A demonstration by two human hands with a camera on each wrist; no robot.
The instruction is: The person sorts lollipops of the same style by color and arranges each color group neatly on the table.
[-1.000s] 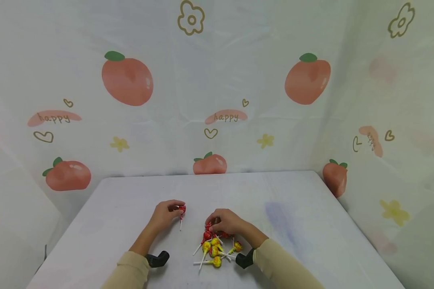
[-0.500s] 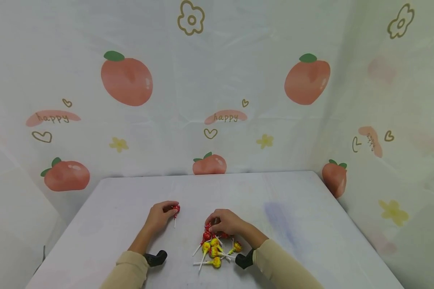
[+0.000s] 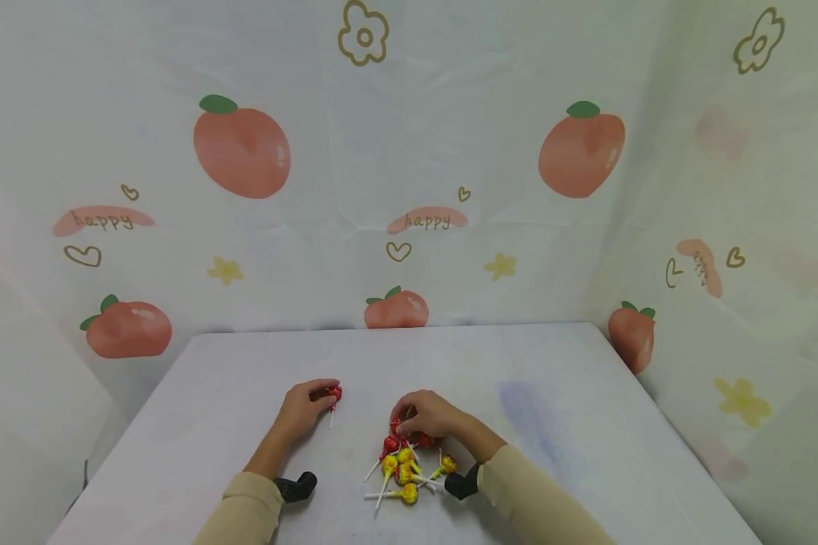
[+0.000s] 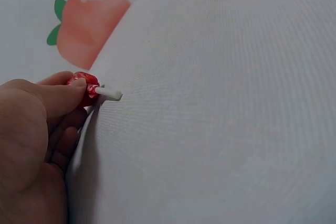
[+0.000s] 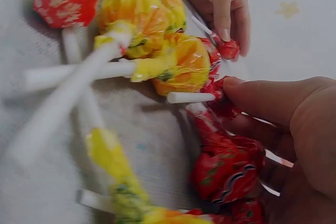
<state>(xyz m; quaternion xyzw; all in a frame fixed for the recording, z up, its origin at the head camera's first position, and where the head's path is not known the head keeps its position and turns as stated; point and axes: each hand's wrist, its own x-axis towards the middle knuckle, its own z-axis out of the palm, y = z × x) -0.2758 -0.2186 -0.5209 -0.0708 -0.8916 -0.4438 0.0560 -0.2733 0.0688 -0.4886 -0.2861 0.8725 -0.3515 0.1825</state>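
A red-wrapped lollipop (image 3: pixel 335 393) is pinched by the thumb and fingers of my left hand (image 3: pixel 303 409), left of the pile. Its white stick (image 4: pixel 108 93) sticks out toward the right in the left wrist view. At the pile's far edge, my right hand (image 3: pixel 432 415) pinches another red lollipop (image 5: pixel 224 98) between thumb and fingers. Just below that hand lies a larger-looking red lollipop (image 5: pixel 228 166). Several yellow lollipops (image 3: pixel 389 465) lie crossed over one another at the near side of the pile, sticks pointing various ways. My right palm partly covers some red ones.
The pile lies on a white-covered table (image 3: pixel 245 363). A patterned curtain (image 3: pixel 491 136) rises behind its back edge and along the sides. Black wrist mounts (image 3: pixel 296 487) sit at both wrists, the right one close to the yellow lollipops.
My left hand has shifted slightly left with its red lollipop, away from the pile. My right hand has stayed almost in place, moving only a little.
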